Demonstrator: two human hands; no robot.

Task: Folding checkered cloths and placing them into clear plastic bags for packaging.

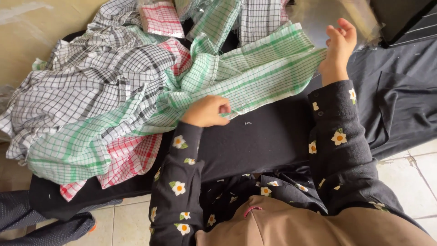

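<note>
Black sheet (268,141) covers the work surface, tile floor near. Green check cloth (264,75) is stretched flat across it betw. both hands, so its edge runs straight. Left hand (207,111) is closed on the near edge; right hand (337,48) pinches the far-right corner, fingers partly spread. Heap of black, green & red check cloths (95,100) sits left, w/ clear plastic bag (337,16) far right.
</note>
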